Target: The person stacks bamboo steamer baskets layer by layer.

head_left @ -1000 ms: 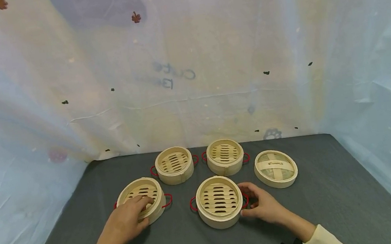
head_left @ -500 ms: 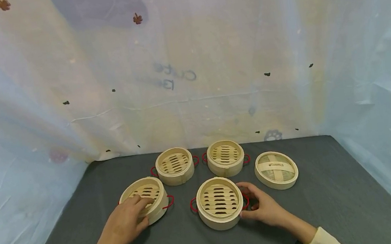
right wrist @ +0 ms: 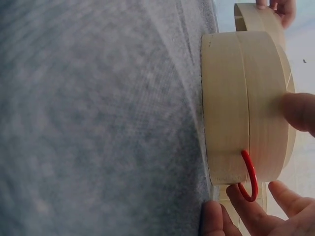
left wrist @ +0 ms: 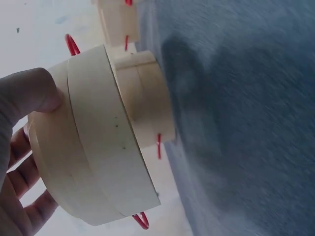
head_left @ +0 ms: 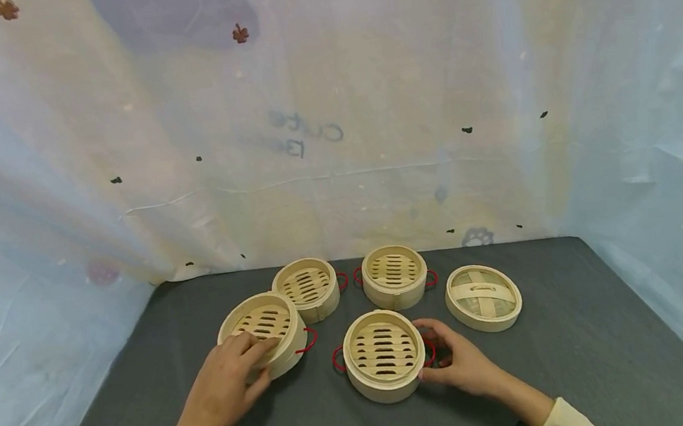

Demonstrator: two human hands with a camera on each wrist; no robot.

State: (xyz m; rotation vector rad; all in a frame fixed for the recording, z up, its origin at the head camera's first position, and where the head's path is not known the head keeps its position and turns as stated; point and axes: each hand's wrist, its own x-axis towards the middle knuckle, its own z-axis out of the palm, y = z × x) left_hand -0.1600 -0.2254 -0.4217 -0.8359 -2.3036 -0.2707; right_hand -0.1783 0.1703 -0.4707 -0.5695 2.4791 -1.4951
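My left hand (head_left: 226,382) grips the near-left rim of a bamboo steamer basket (head_left: 296,339) with red handles. In the left wrist view its thumb presses the outer wall, and the lifted basket (left wrist: 106,132) hangs tilted above the cloth. At the front middle another bamboo steamer basket (head_left: 389,388) stands on the table. My right hand (head_left: 462,361) holds this one at its right side, thumb on the near wall and fingers round the far side, about the red handle (right wrist: 253,179). Slats line the floors of both baskets.
Two more steamer baskets stand behind, one at the left (head_left: 309,313) and one at the right (head_left: 395,296). A round bamboo lid (head_left: 486,323) lies at the right on the dark grey tablecloth (head_left: 602,351). A pale patterned curtain (head_left: 341,206) hangs behind the table.
The left basket has risen off the table and moved right and away in my left hand, now overlapping the back left basket in view. My right hand and its basket stay put.
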